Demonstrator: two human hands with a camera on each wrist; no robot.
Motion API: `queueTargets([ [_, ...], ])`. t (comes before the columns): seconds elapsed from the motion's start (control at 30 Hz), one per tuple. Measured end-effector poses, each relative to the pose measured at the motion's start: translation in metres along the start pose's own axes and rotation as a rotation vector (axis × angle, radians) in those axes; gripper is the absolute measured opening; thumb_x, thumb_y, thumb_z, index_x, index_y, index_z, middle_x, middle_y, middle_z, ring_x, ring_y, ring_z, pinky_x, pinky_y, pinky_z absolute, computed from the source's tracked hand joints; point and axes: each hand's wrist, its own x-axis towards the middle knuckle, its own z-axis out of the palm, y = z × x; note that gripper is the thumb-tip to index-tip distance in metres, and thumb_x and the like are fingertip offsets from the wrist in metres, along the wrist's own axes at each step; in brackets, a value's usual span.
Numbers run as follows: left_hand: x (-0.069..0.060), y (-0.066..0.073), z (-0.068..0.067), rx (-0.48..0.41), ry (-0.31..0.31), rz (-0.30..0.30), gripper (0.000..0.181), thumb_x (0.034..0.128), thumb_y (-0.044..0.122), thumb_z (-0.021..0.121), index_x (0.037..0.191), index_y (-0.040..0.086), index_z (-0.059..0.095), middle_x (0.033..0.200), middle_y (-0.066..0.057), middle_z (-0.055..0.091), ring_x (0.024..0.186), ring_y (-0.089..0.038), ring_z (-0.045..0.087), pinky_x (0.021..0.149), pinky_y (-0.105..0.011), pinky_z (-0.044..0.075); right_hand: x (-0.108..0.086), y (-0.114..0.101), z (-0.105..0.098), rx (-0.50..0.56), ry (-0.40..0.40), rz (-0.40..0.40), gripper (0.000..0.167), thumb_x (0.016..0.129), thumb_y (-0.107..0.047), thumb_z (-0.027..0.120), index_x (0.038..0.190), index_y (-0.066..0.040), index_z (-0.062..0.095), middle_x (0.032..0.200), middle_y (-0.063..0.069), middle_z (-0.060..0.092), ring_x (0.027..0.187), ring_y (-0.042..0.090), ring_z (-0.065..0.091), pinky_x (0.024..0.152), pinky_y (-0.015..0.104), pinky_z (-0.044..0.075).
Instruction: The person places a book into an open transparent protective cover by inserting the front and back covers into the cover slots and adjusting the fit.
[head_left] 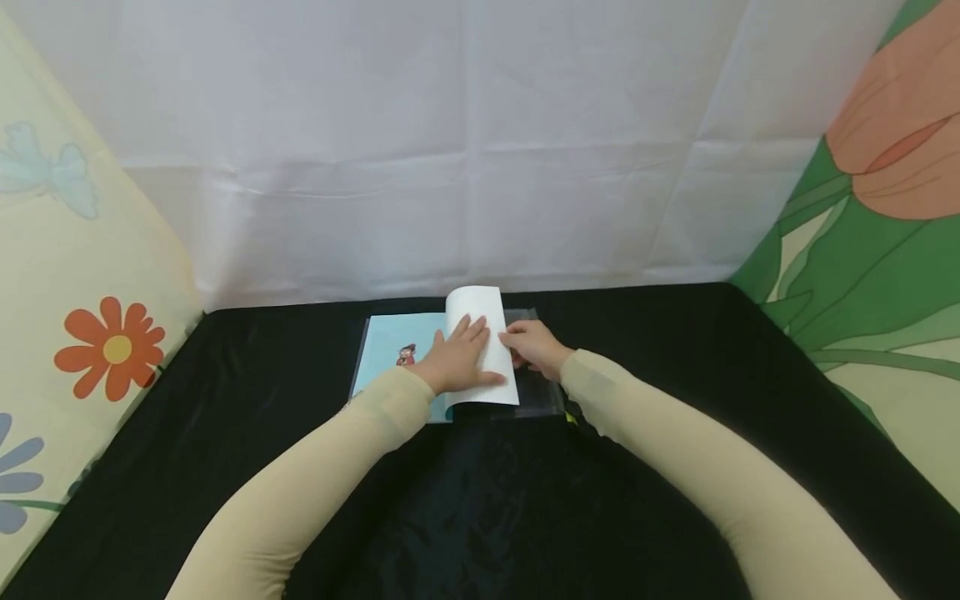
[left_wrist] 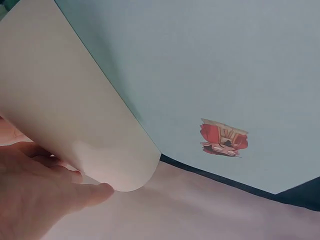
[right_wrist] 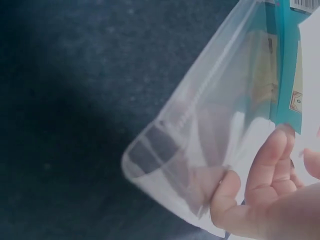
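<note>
A booklet with light blue pages point(head_left: 401, 333) lies open on the black cloth, a small printed figure on the page. Its white inside cover point(head_left: 504, 367) curls up over the middle; teal back cover point(right_wrist: 287, 75) with a barcode shows underneath. My left hand point(head_left: 461, 362) lies spread on the white cover, fingers straight and pressing. At that cover's right edge, my right hand point(head_left: 534, 346) has bent fingers and pinches the clear plastic book cover point(right_wrist: 200, 125), fingertips close to the teal edge. Part of the plastic point(head_left: 540, 392) spreads flat to the right.
Black cloth point(head_left: 675, 350) covers the table. A white cloth backdrop point(head_left: 465, 167) hangs behind it, with flower-printed panels on both sides. A small yellow-green bit point(head_left: 571, 417) shows beside the plastic's near right corner.
</note>
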Motion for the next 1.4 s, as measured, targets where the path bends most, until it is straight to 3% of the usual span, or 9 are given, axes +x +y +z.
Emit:
queueTargets([
  [0.17, 0.000, 0.002, -0.001, -0.011, 0.005, -0.005, 0.086, 0.0940, 0.057, 0.053, 0.154, 0.002, 0.022, 0.162, -0.009, 0.008, 0.148, -0.029, 0.000, 0.112, -0.062, 0.011, 0.001, -0.001, -0.002, -0.020, -0.019, 0.011, 0.033, 0.103, -0.027, 0.049, 0.124, -0.003, 0.059, 0.090, 0.005, 0.061, 0.077, 0.017, 0.057, 0.074, 0.038, 0.040],
  [0.57, 0.001, -0.006, 0.001, 0.010, -0.006, 0.001, 0.082, 0.0952, 0.055, 0.052, 0.156, 0.011, 0.020, 0.163, -0.002, 0.004, 0.148, -0.028, -0.007, 0.111, -0.063, 0.007, 0.004, -0.003, 0.001, 0.010, -0.052, 0.021, 0.035, 0.102, -0.023, 0.050, 0.129, -0.003, 0.059, 0.065, -0.002, 0.056, 0.064, 0.012, 0.055, 0.071, 0.036, 0.037],
  [0.9, -0.004, -0.017, -0.001, 0.054, -0.028, -0.042, 0.083, 0.0940, 0.059, 0.051, 0.155, 0.010, 0.023, 0.163, -0.005, 0.009, 0.148, -0.030, -0.006, 0.111, -0.063, 0.007, 0.007, 0.003, -0.003, -0.129, -0.106, -0.030, 0.042, 0.099, -0.004, 0.045, 0.140, 0.004, 0.046, 0.074, 0.003, 0.061, 0.067, 0.012, 0.057, 0.067, 0.029, 0.045],
  [1.03, -0.005, -0.020, 0.001, 0.047, -0.023, -0.035, 0.082, 0.0943, 0.058, 0.051, 0.155, 0.011, 0.022, 0.163, -0.004, 0.008, 0.148, -0.029, -0.006, 0.111, -0.064, 0.008, 0.008, 0.010, -0.010, -0.291, -0.146, -0.091, 0.045, 0.098, -0.003, 0.049, 0.141, 0.011, 0.041, 0.077, 0.007, 0.060, 0.067, 0.013, 0.056, 0.063, 0.028, 0.050],
  [1.1, -0.005, -0.020, 0.002, 0.042, -0.024, -0.035, 0.082, 0.0943, 0.058, 0.051, 0.156, 0.012, 0.022, 0.163, -0.004, 0.008, 0.148, -0.029, -0.006, 0.111, -0.064, 0.008, 0.007, 0.013, -0.011, -0.462, -0.163, -0.169, 0.046, 0.098, -0.005, 0.050, 0.139, 0.014, 0.041, 0.092, 0.016, 0.065, 0.081, 0.021, 0.063, 0.074, 0.033, 0.053],
  [1.2, -0.007, -0.023, 0.003, 0.040, -0.036, -0.036, 0.082, 0.0944, 0.057, 0.052, 0.156, 0.011, 0.022, 0.163, -0.004, 0.008, 0.148, -0.029, -0.006, 0.111, -0.064, 0.007, 0.003, 0.019, -0.008, -0.885, -0.094, -0.380, 0.042, 0.100, -0.015, 0.053, 0.134, 0.010, 0.051, 0.110, 0.022, 0.063, 0.098, 0.031, 0.061, 0.084, 0.041, 0.050],
  [1.3, -0.009, -0.028, 0.002, 0.039, -0.059, -0.044, 0.083, 0.0944, 0.058, 0.051, 0.156, 0.012, 0.021, 0.163, -0.004, 0.007, 0.148, -0.029, -0.007, 0.111, -0.063, 0.007, 0.000, 0.027, -0.002, -1.240, 0.065, -0.570, 0.039, 0.102, -0.026, 0.052, 0.126, 0.004, 0.061, 0.117, 0.022, 0.058, 0.107, 0.036, 0.052, 0.089, 0.051, 0.044],
  [1.37, -0.010, -0.031, 0.002, 0.033, -0.071, -0.053, 0.083, 0.0943, 0.059, 0.050, 0.156, 0.012, 0.020, 0.163, -0.003, 0.005, 0.148, -0.029, -0.008, 0.111, -0.064, 0.007, -0.001, 0.032, 0.000, -1.286, 0.106, -0.586, 0.042, 0.102, -0.031, 0.050, 0.127, 0.002, 0.060, 0.123, 0.021, 0.054, 0.114, 0.038, 0.047, 0.091, 0.057, 0.040],
  [1.4, -0.011, -0.033, 0.002, 0.031, -0.079, -0.060, 0.083, 0.0944, 0.059, 0.050, 0.156, 0.012, 0.019, 0.163, -0.003, 0.004, 0.148, -0.028, -0.009, 0.111, -0.064, 0.007, 0.000, 0.033, 0.000, -1.248, 0.070, -0.546, 0.046, 0.103, -0.033, 0.047, 0.132, 0.001, 0.055, 0.134, 0.022, 0.048, 0.125, 0.041, 0.040, 0.096, 0.063, 0.034],
])
